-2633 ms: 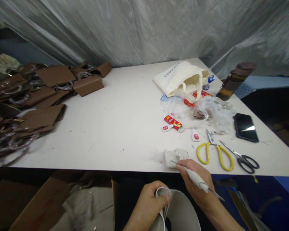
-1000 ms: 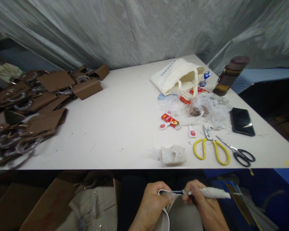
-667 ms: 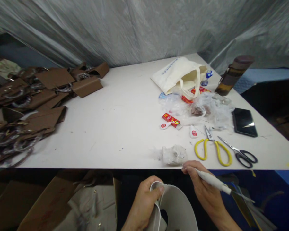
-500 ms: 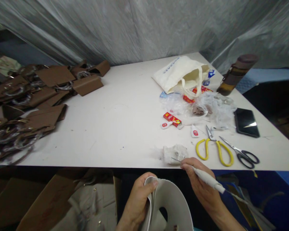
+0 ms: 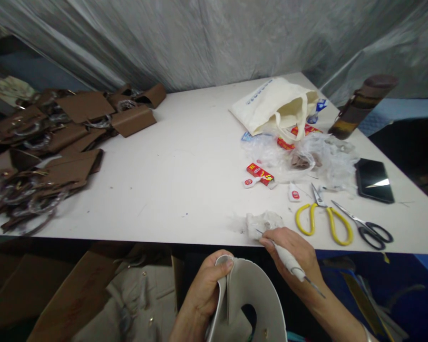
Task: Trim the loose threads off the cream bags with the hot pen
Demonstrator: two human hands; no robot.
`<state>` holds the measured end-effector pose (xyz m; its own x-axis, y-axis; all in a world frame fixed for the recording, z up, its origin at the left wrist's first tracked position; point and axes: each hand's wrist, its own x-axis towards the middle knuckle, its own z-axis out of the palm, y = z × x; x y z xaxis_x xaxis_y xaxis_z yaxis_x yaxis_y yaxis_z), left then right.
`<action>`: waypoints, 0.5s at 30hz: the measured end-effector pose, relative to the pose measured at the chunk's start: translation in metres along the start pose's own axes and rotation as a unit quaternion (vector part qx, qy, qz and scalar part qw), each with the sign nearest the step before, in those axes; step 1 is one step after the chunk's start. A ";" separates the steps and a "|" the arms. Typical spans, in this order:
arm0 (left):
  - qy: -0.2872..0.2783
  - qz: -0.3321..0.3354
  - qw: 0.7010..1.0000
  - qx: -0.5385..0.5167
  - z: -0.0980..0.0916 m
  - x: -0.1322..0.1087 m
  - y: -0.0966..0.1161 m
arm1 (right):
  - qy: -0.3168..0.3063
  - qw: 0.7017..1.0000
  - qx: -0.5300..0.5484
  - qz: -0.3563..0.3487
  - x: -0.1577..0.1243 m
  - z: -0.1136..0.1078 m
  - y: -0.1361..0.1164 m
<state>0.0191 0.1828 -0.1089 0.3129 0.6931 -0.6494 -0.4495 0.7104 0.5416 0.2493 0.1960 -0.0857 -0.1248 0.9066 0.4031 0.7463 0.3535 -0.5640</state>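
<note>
Brown bags (image 5: 83, 107) lay heaped on the left of the table (image 5: 146, 190). The left hand (image 5: 207, 283) pinched the rim of a curved grey-beige piece (image 5: 266, 287) below the front edge. A whitish block (image 5: 258, 221) lay near the tip of a white-wrapped tool (image 5: 288, 262), gripped in the right hand (image 5: 299, 251); yellow-handled scissors (image 5: 332, 223) lay farther right.

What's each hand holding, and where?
Left hand: the beige piece, by its curled upper edge. Right hand: the white-handled tool, by the handle's front.

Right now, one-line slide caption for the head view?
Left hand pinches a curled beige piece in front of a white table; right hand points a white-handled tool at a whitish block.
</note>
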 end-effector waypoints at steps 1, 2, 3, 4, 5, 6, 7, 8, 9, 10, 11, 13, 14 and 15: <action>-0.003 0.002 1.000 -0.002 0.000 0.000 0.000 | 0.002 1.000 0.005 -0.003 -0.001 0.000 0.000; -0.004 0.003 1.000 -0.002 -0.001 0.000 0.000 | 0.008 1.000 0.014 -0.002 -0.002 -0.001 0.001; -0.003 0.004 1.000 -0.002 -0.002 0.000 -0.001 | 0.020 0.999 0.026 0.003 -0.004 -0.002 0.001; -0.002 0.005 1.000 -0.001 -0.003 0.001 -0.002 | 0.033 0.998 0.045 0.011 -0.008 -0.002 0.000; 0.000 0.006 1.000 0.001 -0.005 0.002 -0.004 | 0.043 0.996 0.073 0.027 -0.011 -0.003 -0.001; 0.002 0.005 1.000 0.002 -0.007 0.004 -0.006 | 0.048 0.991 0.112 0.051 -0.015 -0.002 -0.003; 0.000 0.005 1.000 0.005 -0.009 0.005 -0.008 | 0.047 0.982 0.160 0.083 -0.019 -0.001 -0.006; -0.002 0.003 1.000 0.007 -0.011 0.006 -0.009 | 0.037 0.969 0.213 0.118 -0.023 0.000 -0.009; -0.004 0.000 1.000 0.009 -0.012 0.007 -0.011 | 0.019 0.953 0.263 0.150 -0.026 0.002 -0.012; -0.006 -0.003 1.000 0.012 -0.013 0.008 -0.012 | -0.002 0.936 0.306 0.175 -0.028 0.005 -0.015; -0.008 -0.006 1.000 0.014 -0.013 0.008 -0.012 | -0.024 0.922 0.336 0.191 -0.030 0.008 -0.018; -0.013 -0.009 1.000 0.017 -0.013 0.007 -0.012 | -0.061 0.906 0.367 0.201 -0.031 0.013 -0.021; -0.015 -0.010 1.000 0.017 -0.013 0.006 -0.011 | -0.071 0.902 0.374 0.203 -0.031 0.015 -0.022; -0.018 -0.010 1.000 0.017 -0.013 0.005 -0.010 | -0.075 0.900 0.378 0.206 -0.031 0.016 -0.022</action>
<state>0.0144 0.1775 -0.1247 0.3522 0.6815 -0.6414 -0.4137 0.7281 0.5465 0.2258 0.1634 -0.0977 -0.0692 0.9974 -0.0214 0.0986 -0.0145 -0.9950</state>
